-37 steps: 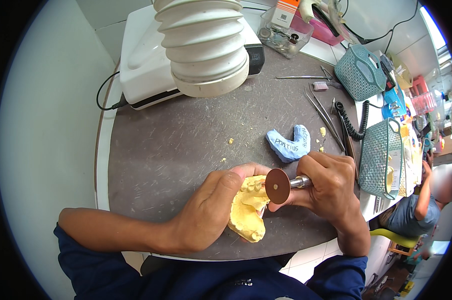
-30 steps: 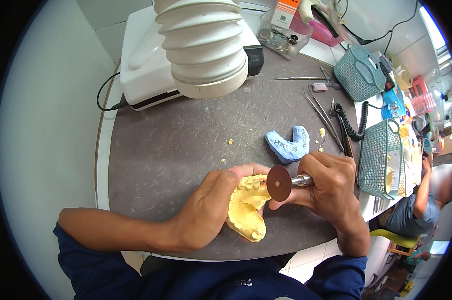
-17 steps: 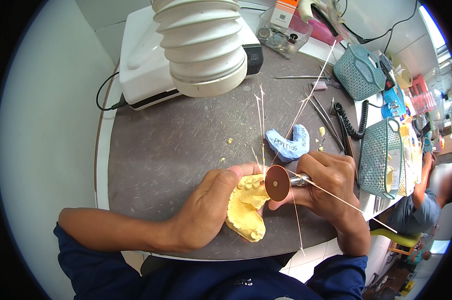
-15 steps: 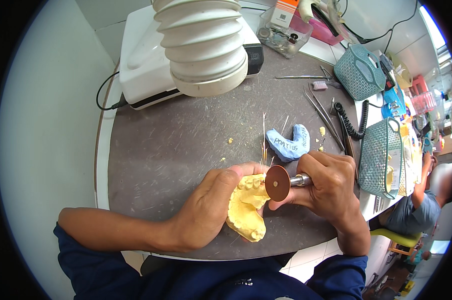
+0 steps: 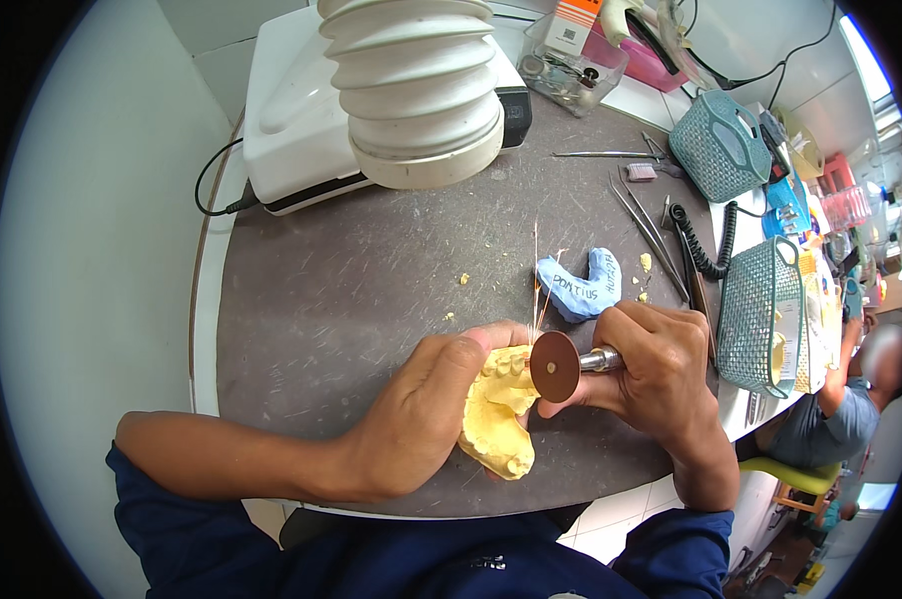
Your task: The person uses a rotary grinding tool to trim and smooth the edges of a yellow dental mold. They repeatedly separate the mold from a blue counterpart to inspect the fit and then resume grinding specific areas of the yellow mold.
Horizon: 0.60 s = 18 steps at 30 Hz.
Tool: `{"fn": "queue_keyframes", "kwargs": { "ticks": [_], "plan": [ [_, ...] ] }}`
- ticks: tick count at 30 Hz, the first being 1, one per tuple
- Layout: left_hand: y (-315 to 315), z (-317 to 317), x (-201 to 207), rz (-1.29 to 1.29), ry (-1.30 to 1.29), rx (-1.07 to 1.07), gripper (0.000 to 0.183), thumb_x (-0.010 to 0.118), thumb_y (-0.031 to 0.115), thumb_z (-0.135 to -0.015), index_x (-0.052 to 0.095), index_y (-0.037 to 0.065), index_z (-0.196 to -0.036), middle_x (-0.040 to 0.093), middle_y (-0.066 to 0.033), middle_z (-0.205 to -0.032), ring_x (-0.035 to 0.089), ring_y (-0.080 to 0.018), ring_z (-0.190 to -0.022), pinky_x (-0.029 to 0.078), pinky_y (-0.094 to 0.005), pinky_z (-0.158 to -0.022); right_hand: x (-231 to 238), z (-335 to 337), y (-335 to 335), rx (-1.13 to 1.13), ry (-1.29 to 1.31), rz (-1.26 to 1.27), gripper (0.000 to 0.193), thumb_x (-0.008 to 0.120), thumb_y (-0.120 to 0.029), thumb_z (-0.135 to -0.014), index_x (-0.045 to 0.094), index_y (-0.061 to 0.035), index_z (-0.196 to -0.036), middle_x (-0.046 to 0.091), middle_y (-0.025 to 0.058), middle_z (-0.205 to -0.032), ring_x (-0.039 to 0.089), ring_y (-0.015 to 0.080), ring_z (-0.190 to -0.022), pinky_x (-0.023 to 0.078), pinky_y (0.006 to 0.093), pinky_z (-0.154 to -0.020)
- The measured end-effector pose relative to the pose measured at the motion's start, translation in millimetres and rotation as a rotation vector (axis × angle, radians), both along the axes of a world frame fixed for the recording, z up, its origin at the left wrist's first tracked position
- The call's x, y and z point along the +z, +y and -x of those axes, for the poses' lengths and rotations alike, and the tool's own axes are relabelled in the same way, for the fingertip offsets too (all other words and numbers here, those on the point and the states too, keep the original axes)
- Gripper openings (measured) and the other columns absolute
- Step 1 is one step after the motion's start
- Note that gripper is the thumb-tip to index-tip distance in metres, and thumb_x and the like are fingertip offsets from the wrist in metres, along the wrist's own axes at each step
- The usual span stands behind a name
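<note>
My left hand [image 5: 421,404] is closed on the side of a yellow plaster dental model [image 5: 496,419], a horseshoe-shaped arch with teeth. In my right hand [image 5: 661,364] is a rotary handpiece [image 5: 601,358], its metal nose pointing left. A round reddish-brown cutting disc [image 5: 555,366] is mounted on its end and lies against the far right end of the model's teeth. Thin orange sparks fly up and away from where they meet. The exact contact spot is hidden behind the disc. Just beyond my right hand rests a blue curved putty impression [image 5: 581,288] with handwriting on it.
A white ribbed hose [image 5: 421,100] hangs over the far side, before a white machine [image 5: 291,110]. Tweezers [image 5: 653,235] and a coiled black cord [image 5: 705,245] lie at the right, beside teal baskets [image 5: 760,319]. Yellow crumbs dot the grey desk. Another person [image 5: 840,409] sits far right.
The dental model has shifted slightly to the right with my left hand. The sparks now spread in a wider, changed spray; my right hand and the disc hold nearly the same place.
</note>
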<state>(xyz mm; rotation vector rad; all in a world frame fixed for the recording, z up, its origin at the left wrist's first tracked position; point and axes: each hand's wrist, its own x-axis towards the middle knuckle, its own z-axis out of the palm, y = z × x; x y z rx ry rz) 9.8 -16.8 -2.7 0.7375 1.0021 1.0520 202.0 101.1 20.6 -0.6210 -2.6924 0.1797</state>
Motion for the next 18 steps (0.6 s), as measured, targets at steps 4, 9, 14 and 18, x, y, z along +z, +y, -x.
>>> {"fn": "queue_keyframes", "kwargs": {
  "ticks": [4,9,14,18],
  "plan": [
    [-1.0,-0.5,-3.7,-0.015,-0.015,0.009,0.072,0.027,0.059,-0.101,0.052,-0.002,-0.13,0.063,-0.0095,-0.092,0.062,-0.0149,-0.079,0.053,-0.0281,-0.071,-0.6,1.3,0.4,-0.006,0.045,-0.001,0.067,0.081,-0.065,-0.054,0.045,-0.0075,-0.056,0.041,0.0015,-0.049,0.044,0.0162,-0.04,0.032,0.0315,-0.04],
    [3.1,0.7,0.6,0.026,-0.138,-0.016,0.069,0.027,0.054,-0.101,0.052,-0.003,-0.13,0.063,-0.0098,-0.09,0.062,-0.0159,-0.078,0.052,-0.0295,-0.072,0.1,0.3,0.9,-0.021,0.05,-0.001,0.068,0.08,-0.065,-0.054,0.044,-0.0074,-0.056,0.04,0.0016,-0.049,0.042,0.0163,-0.039,0.031,0.031,-0.04],
    [3.9,0.9,2.1,0.038,-0.127,-0.023,0.067,0.027,0.052,-0.1,0.052,-0.003,-0.129,0.063,-0.0099,-0.088,0.062,-0.0164,-0.077,0.052,-0.0297,-0.072,0.1,-1.3,0.6,-0.025,0.041,0.003,0.068,0.08,-0.065,-0.053,0.045,-0.0076,-0.056,0.041,0.0019,-0.049,0.043,0.0169,-0.039,0.031,0.0313,-0.04],
    [2.0,1.4,0.6,0.049,-0.12,-0.017,0.067,0.026,0.052,-0.101,0.052,-0.002,-0.129,0.063,-0.0104,-0.088,0.062,-0.0169,-0.077,0.052,-0.0299,-0.072,-0.6,0.5,0.7,-0.016,0.038,0.012,0.067,0.081,-0.064,-0.053,0.045,-0.0077,-0.056,0.042,0.0021,-0.049,0.045,0.0176,-0.04,0.032,0.0315,-0.04]
  ]
}}
